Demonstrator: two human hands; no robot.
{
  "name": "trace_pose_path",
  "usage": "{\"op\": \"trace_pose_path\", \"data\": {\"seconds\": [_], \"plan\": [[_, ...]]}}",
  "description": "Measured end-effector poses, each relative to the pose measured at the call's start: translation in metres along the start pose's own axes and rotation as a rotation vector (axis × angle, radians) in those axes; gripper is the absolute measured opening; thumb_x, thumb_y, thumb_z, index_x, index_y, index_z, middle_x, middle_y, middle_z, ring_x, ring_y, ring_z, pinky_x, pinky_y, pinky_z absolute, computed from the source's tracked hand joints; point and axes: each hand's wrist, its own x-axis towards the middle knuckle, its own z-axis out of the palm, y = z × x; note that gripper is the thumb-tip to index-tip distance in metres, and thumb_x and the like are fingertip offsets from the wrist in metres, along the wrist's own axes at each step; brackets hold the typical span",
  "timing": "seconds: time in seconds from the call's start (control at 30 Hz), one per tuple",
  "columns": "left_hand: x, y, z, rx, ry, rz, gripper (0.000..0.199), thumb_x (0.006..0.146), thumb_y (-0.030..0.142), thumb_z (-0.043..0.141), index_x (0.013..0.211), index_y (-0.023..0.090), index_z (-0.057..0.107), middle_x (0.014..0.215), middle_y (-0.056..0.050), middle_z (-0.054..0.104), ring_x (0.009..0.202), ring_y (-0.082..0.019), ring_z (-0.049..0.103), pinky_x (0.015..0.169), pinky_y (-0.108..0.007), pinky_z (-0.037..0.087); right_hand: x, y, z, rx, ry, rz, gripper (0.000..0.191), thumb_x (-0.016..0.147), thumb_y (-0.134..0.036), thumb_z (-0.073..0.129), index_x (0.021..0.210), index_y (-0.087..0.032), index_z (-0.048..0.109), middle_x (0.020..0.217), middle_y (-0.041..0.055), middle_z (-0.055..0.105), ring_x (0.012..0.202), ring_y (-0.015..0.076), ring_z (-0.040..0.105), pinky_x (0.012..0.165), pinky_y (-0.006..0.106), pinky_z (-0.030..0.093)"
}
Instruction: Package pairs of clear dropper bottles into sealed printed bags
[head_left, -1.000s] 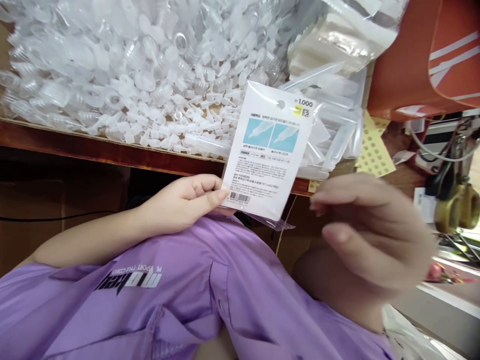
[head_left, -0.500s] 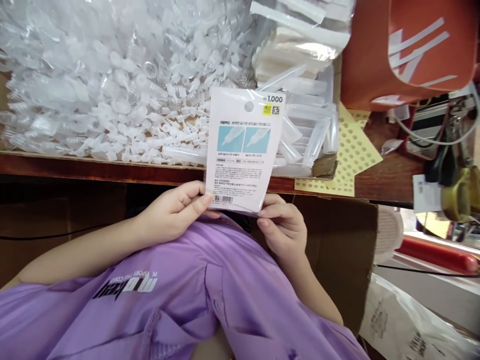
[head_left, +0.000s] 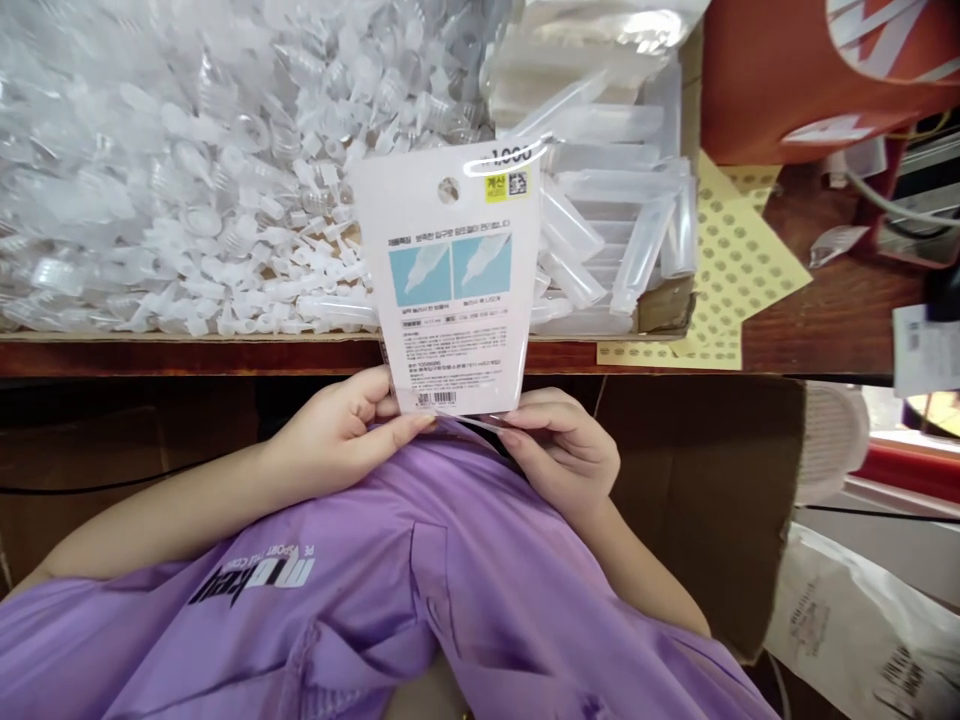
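Between my hands stands a white printed packaging card in a clear plastic bag point(head_left: 457, 260), its top leaning away from me. It bears two blue pictures, a yellow label and a barcode near its lower edge. My left hand point(head_left: 356, 425) is closed on the lower left corner, thumb on the front. At the lower right, my right hand point(head_left: 562, 445) pinches the bag's bottom edge between thumb and fingers. A strip of clear plastic shows along the bottom between both thumbs. The card's far side is hidden from me.
A cardboard box point(head_left: 686, 325) on the table holds many small translucent nozzle caps point(head_left: 225, 190), clear tubes point(head_left: 611, 185) and a stack of plastic bags point(head_left: 577, 50). Right of it lie yellow sticker sheets point(head_left: 720, 270) and a red-orange bin point(head_left: 757, 80). A white bag point(head_left: 862, 620) is lower right.
The packaged card has tilted and moved slightly left and nearer my body. Clear plastic now shows along its bottom edge. Both hands keep their hold, and the camera view has shifted a little.
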Motion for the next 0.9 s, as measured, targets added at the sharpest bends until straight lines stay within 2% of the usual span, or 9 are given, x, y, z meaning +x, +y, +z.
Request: {"op": "trace_pose_path", "data": {"seconds": [0.13, 0.2, 0.4, 0.6, 0.67, 0.8, 0.9], "plan": [[0.001, 0.003, -0.003, 0.136, 0.032, -0.069, 0.026, 0.087, 0.029, 0.067, 0.107, 0.013, 0.067, 0.107, -0.009, 0.077, 0.099, -0.018, 0.074, 0.090, -0.024, 0.058, 0.003, 0.001, -0.004, 0.005, -0.022, -0.014, 0.034, 0.079, -0.003, 0.067, 0.102, -0.028, 0.070, 0.084, 0.0001, 0.069, 0.077, 0.0133, 0.067, 0.069, 0.025, 0.056], [0.002, 0.002, -0.006, 0.212, 0.024, -0.070, 0.025, 0.087, 0.030, 0.068, 0.104, 0.013, 0.069, 0.107, -0.008, 0.077, 0.098, -0.018, 0.074, 0.089, -0.024, 0.059, 0.003, 0.000, -0.005, 0.013, -0.026, -0.004, 0.033, 0.080, -0.004, 0.066, 0.103, -0.028, 0.069, 0.084, -0.0002, 0.068, 0.077, 0.0134, 0.066, 0.069, 0.026, 0.056], [0.001, 0.001, -0.017, 0.394, -0.077, -0.038, 0.025, 0.089, 0.030, 0.064, 0.106, 0.015, 0.075, 0.118, -0.007, 0.073, 0.111, -0.018, 0.069, 0.103, -0.027, 0.051, 0.006, -0.010, -0.008, 0.005, -0.098, 0.093, 0.029, 0.085, -0.003, 0.060, 0.102, -0.027, 0.064, 0.088, -0.0008, 0.064, 0.084, 0.0115, 0.064, 0.077, 0.025, 0.054], [0.004, -0.001, -0.025, 0.358, -0.173, -0.085, 0.028, 0.091, 0.035, 0.061, 0.108, 0.019, 0.076, 0.119, -0.005, 0.073, 0.116, -0.021, 0.066, 0.107, -0.033, 0.048, 0.006, -0.016, -0.005, -0.057, -0.088, 0.275, 0.015, 0.089, -0.013, 0.061, 0.093, -0.027, 0.063, 0.102, 0.0003, 0.065, 0.098, 0.0115, 0.064, 0.085, 0.024, 0.053], [0.006, -0.002, -0.027, 0.363, -0.201, -0.093, 0.028, 0.091, 0.035, 0.061, 0.109, 0.020, 0.076, 0.119, -0.005, 0.073, 0.117, -0.020, 0.066, 0.107, -0.033, 0.047, 0.006, -0.017, -0.003, 0.001, -0.098, 0.358, 0.012, 0.092, -0.016, 0.059, 0.094, -0.027, 0.062, 0.102, -0.0014, 0.068, 0.095, 0.0092, 0.066, 0.082, 0.021, 0.053], [0.009, -0.005, -0.029, 0.370, -0.203, -0.100, 0.028, 0.090, 0.033, 0.062, 0.110, 0.018, 0.076, 0.119, -0.006, 0.072, 0.115, -0.021, 0.067, 0.106, -0.033, 0.048, 0.005, -0.019, 0.001, 0.026, -0.051, 0.482, 0.003, 0.092, -0.024, 0.060, 0.090, -0.026, 0.062, 0.089, -0.0041, 0.070, 0.080, 0.0073, 0.066, 0.075, 0.019, 0.053], [0.010, -0.006, -0.030, 0.342, -0.231, -0.102, 0.027, 0.090, 0.031, 0.061, 0.110, 0.019, 0.076, 0.121, -0.006, 0.072, 0.118, -0.021, 0.065, 0.108, -0.035, 0.046, 0.007, -0.020, 0.004, 0.035, -0.022, 0.567, 0.009, 0.090, -0.031, 0.062, 0.085, -0.024, 0.062, 0.080, -0.0035, 0.068, 0.072, 0.0086, 0.064, 0.068, 0.021, 0.053]]}}
